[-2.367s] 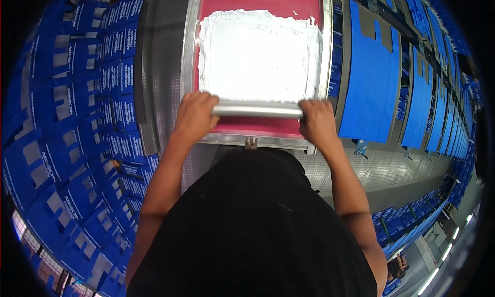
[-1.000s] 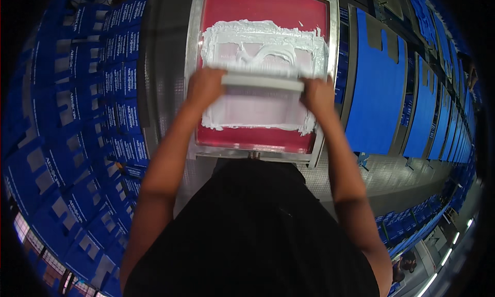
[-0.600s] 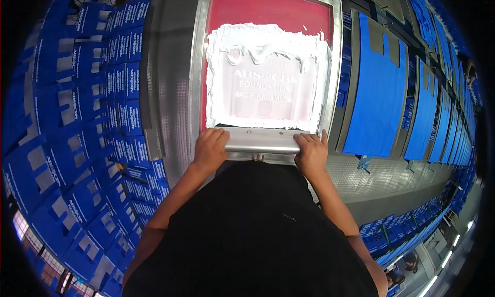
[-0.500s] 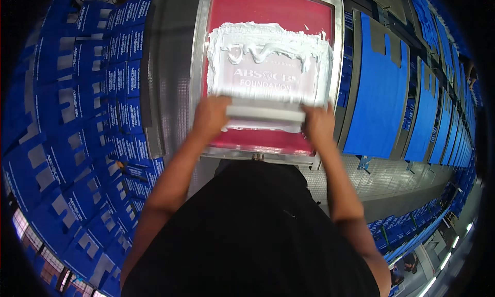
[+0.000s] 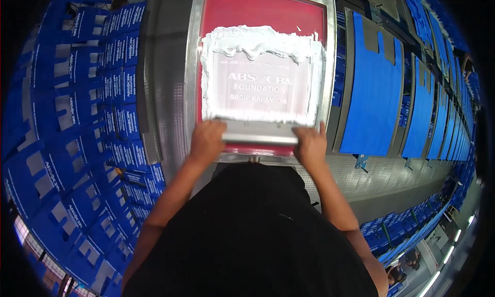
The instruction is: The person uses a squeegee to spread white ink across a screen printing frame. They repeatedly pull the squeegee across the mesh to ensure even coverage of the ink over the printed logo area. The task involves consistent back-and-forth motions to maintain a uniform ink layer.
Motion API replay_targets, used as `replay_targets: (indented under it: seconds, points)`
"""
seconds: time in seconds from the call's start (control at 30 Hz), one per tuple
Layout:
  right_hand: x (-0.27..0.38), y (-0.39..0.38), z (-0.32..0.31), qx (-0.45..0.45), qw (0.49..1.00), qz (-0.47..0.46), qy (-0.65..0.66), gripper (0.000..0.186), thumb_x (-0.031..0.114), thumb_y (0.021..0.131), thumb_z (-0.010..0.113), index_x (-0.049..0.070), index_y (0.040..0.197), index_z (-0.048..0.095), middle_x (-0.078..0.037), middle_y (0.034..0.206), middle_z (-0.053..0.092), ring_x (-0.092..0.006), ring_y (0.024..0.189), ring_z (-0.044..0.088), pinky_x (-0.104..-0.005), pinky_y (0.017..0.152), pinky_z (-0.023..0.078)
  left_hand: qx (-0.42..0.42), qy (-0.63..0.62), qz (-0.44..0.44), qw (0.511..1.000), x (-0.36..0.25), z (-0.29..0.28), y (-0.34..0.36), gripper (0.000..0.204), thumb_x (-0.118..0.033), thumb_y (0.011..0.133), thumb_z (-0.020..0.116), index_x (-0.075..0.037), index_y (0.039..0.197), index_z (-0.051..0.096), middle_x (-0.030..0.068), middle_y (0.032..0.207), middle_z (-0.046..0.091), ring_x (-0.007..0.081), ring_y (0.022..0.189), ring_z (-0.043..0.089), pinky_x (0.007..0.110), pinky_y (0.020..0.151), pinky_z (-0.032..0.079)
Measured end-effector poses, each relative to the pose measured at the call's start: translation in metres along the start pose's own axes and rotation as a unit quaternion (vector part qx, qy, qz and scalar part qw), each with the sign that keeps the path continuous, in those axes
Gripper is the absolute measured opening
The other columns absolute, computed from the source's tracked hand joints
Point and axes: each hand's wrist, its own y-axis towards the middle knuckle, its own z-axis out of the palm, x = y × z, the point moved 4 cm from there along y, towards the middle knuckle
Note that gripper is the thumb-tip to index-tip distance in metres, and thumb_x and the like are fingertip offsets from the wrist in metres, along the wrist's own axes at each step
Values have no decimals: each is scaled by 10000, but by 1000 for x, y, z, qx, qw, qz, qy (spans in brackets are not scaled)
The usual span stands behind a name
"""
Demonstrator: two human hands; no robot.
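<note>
A metal-framed printing screen [image 5: 191, 65] with a red mesh lies flat on a long table in front of me. White ink [image 5: 260, 44] covers its middle, thick along the far edge and thin where pale lettering shows through. Both my hands grip a wide metal squeegee [image 5: 260, 133] resting across the near end of the screen. My left hand [image 5: 206, 141] holds its left end and my right hand [image 5: 311, 145] holds its right end. The blade edge is hidden under the squeegee.
Blue bags [image 5: 375, 85] lie flat in a row on the long metal table [image 5: 392, 176] to the right. Several printed blue bags [image 5: 87, 116] overlap in rows on the left. My black shirt fills the lower middle.
The squeegee went up the screen and came back to the near end, leaving the ink thin over the design. My hands stayed on it throughout.
</note>
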Motion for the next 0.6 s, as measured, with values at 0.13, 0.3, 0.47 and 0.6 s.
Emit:
replay_targets:
  seconds: [0.13, 0.3, 0.47, 0.6]
  points:
    - [-36, 134, -19, 18, 997, 15, -76, 350, 106, 694, 629, 186, 1024, 715, -126, 788, 691, -284, 733, 670, -487, 932, 438, 45, 41, -73, 995, 57, -12, 146, 245, -201, 688, 748, -113, 914, 714, 149, 837, 684, 344, 817, 658, 437, 744, 531]
    - [-45, 157, -46, 24, 999, 25, -22, 376, 124, 691, 649, 194, 1058, 701, -116, 810, 702, -275, 781, 682, -471, 866, 454, 97, 20, -86, 991, 42, -44, 185, 306, -287, 734, 765, -75, 945, 703, 174, 885, 685, 342, 839, 663, 417, 762, 519]
    - [11, -22, -22, 38, 998, 17, 45, 362, -2, 676, 590, 122, 999, 696, -111, 869, 696, -266, 871, 657, -572, 1093, 281, 28, -29, -9, 999, -12, -23, -3, 355, 12, 604, 681, -62, 951, 680, 121, 921, 662, 312, 913, 607, 412, 824, 478]
    - [-4, -2, 2, -24, 1000, 17, 6, 384, 8, 626, 609, 143, 970, 713, -88, 805, 689, -274, 812, 652, -562, 1081, 313, 4, -3, -6, 1000, 1, -4, 20, 349, 12, 583, 701, -62, 923, 672, 124, 899, 661, 300, 884, 610, 418, 807, 473]
